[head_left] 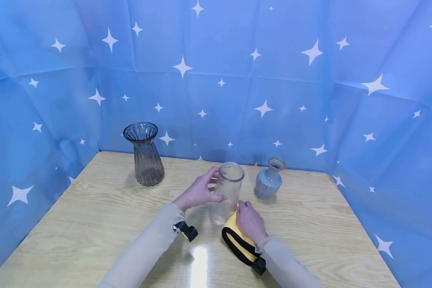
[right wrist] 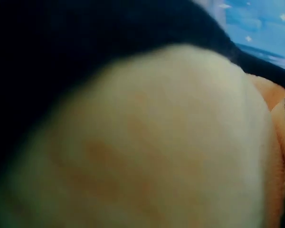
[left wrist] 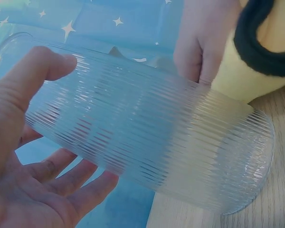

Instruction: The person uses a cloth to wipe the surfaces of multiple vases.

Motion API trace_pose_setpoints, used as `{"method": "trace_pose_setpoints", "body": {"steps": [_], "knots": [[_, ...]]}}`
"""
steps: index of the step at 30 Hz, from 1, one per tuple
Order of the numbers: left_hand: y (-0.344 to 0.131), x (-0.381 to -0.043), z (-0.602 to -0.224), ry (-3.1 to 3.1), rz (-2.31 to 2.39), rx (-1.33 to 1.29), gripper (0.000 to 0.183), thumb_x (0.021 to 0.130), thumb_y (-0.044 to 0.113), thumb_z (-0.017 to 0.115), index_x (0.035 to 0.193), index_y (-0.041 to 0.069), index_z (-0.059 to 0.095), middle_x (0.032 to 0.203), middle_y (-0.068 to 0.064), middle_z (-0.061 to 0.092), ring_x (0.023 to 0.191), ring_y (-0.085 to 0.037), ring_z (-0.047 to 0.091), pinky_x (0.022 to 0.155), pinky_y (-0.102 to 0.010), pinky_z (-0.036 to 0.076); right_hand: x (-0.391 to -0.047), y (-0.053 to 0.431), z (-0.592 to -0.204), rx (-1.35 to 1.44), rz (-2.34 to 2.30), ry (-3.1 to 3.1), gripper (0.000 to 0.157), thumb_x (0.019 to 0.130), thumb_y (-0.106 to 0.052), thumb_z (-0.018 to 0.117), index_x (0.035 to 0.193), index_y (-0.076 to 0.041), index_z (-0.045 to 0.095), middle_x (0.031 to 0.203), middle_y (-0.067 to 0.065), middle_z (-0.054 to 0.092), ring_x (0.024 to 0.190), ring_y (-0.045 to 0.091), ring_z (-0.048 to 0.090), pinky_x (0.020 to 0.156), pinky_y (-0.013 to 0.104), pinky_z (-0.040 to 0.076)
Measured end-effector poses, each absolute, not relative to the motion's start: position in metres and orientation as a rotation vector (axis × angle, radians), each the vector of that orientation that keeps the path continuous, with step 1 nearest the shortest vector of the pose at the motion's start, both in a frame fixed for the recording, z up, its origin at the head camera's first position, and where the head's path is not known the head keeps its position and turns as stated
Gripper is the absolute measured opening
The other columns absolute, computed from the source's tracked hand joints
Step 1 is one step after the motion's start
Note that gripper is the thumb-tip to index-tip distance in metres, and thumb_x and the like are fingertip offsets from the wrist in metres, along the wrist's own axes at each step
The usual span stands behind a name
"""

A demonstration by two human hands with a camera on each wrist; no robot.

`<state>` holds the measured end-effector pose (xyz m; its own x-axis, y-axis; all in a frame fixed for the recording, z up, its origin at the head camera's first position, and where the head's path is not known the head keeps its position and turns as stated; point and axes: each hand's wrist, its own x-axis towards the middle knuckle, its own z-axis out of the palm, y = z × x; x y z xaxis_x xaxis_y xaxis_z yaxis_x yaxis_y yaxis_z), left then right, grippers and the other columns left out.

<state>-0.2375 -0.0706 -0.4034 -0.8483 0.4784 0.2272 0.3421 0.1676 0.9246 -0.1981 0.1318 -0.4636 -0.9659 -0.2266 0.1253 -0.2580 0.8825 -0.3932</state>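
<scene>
A clear ribbed glass vase point(head_left: 229, 196) stands near the middle of the table, leaning slightly in the head view. My left hand point(head_left: 199, 192) holds it from the left, thumb on the near side and fingers round the far side; the left wrist view shows the thumb point(left wrist: 52, 66) over the ribbed glass. In my right hand point(head_left: 251, 222) is a yellow cloth point(head_left: 232, 221) with black edging, bunched right at the vase's lower right side. The cloth point(right wrist: 180, 142) fills most of the right wrist view, hiding the right fingers there.
A dark grey fluted glass vase point(head_left: 148, 160) stands at the back left. Behind my right hand is a small blue-grey vase point(head_left: 268, 183) with a narrow neck and flared rim. Blue curtains point(head_left: 216, 96) with white stars enclose the wooden table point(head_left: 93, 224) at the back and sides.
</scene>
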Motion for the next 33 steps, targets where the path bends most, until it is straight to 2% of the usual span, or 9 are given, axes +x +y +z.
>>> {"method": "trace_pose_setpoints", "body": {"steps": [2, 4, 6, 10, 12, 17, 19, 26, 33], "knots": [[-0.070, -0.238, -0.404, 2.313, 1.771, 0.811, 0.065, 0.076, 0.004, 0.079, 0.130, 0.015, 0.045, 0.118, -0.009, 0.054, 0.117, -0.029, 0.053, 0.095, -0.042, 0.048, -0.196, 0.130, -0.465, 0.383, 0.570, -2.958, 0.021, 0.096, -0.006, 0.049, 0.111, 0.006, 0.059, 0.092, 0.017, 0.055, 0.068, 0.030, 0.059, 0.056, 0.045, 0.052], [-0.070, -0.238, -0.404, 2.321, 1.765, 0.802, 0.065, 0.076, 0.004, 0.079, 0.130, 0.017, 0.045, 0.118, -0.008, 0.054, 0.117, -0.028, 0.053, 0.095, -0.040, 0.048, -0.197, 0.130, -0.467, 0.388, 0.581, -2.947, 0.020, 0.096, -0.005, 0.049, 0.110, 0.006, 0.058, 0.091, 0.017, 0.054, 0.066, 0.029, 0.058, 0.054, 0.044, 0.051], [-0.071, -0.238, -0.403, 2.326, 1.760, 0.791, 0.064, 0.077, 0.005, 0.079, 0.130, 0.018, 0.045, 0.118, -0.007, 0.054, 0.117, -0.028, 0.053, 0.095, -0.040, 0.048, -0.198, 0.132, -0.467, 0.401, 0.669, -2.943, 0.023, 0.096, -0.005, 0.048, 0.112, 0.008, 0.057, 0.093, 0.019, 0.055, 0.073, 0.033, 0.060, 0.061, 0.047, 0.053], [-0.071, -0.237, -0.402, 2.321, 1.757, 0.783, 0.063, 0.077, 0.005, 0.079, 0.129, 0.017, 0.045, 0.119, -0.009, 0.054, 0.119, -0.031, 0.052, 0.095, -0.042, 0.048, -0.204, 0.140, -0.463, 0.379, 1.027, -2.927, 0.032, 0.097, -0.008, 0.049, 0.122, 0.012, 0.055, 0.111, 0.027, 0.059, 0.102, 0.043, 0.058, 0.088, 0.054, 0.048], [-0.072, -0.237, -0.401, 2.319, 1.758, 0.782, 0.062, 0.076, 0.006, 0.079, 0.127, 0.016, 0.045, 0.120, -0.009, 0.054, 0.118, -0.031, 0.052, 0.095, -0.043, 0.048, -0.206, 0.144, -0.457, 0.350, 1.213, -2.872, 0.034, 0.097, -0.007, 0.052, 0.124, 0.013, 0.054, 0.115, 0.027, 0.060, 0.104, 0.040, 0.059, 0.092, 0.052, 0.046], [-0.070, -0.234, -0.396, 2.302, 1.766, 0.784, 0.062, 0.076, 0.004, 0.079, 0.127, 0.012, 0.045, 0.122, -0.013, 0.054, 0.118, -0.034, 0.052, 0.096, -0.046, 0.047, -0.205, 0.148, -0.424, 0.297, 1.422, -2.743, 0.039, 0.095, -0.008, 0.059, 0.131, 0.006, 0.053, 0.108, 0.020, 0.063, 0.073, 0.019, 0.059, 0.069, 0.032, 0.052], [-0.070, -0.234, -0.397, 2.298, 1.766, 0.783, 0.063, 0.076, 0.003, 0.079, 0.128, 0.012, 0.045, 0.122, -0.013, 0.054, 0.118, -0.034, 0.052, 0.096, -0.046, 0.047, -0.204, 0.148, -0.409, 0.311, 1.465, -2.701, 0.041, 0.095, -0.009, 0.060, 0.133, 0.004, 0.053, 0.107, 0.019, 0.062, 0.071, 0.017, 0.058, 0.063, 0.027, 0.051], [-0.071, -0.239, -0.403, 2.288, 1.769, 0.794, 0.064, 0.075, 0.005, 0.081, 0.128, 0.018, 0.046, 0.120, -0.007, 0.055, 0.118, -0.028, 0.053, 0.095, -0.041, 0.048, -0.202, 0.150, -0.376, 0.351, 1.581, -2.622, 0.047, 0.095, -0.015, 0.062, 0.138, -0.002, 0.050, 0.115, 0.018, 0.058, 0.087, 0.023, 0.059, 0.069, 0.026, 0.054], [-0.071, -0.239, -0.403, 2.272, 1.778, 0.793, 0.064, 0.075, 0.005, 0.081, 0.128, 0.020, 0.046, 0.120, -0.007, 0.054, 0.117, -0.027, 0.053, 0.096, -0.045, 0.047, -0.199, 0.151, -0.365, 0.410, 1.720, -2.557, 0.056, 0.092, -0.011, 0.065, 0.144, -0.013, 0.046, 0.123, 0.017, 0.054, 0.093, 0.026, 0.059, 0.073, 0.030, 0.055]]}}
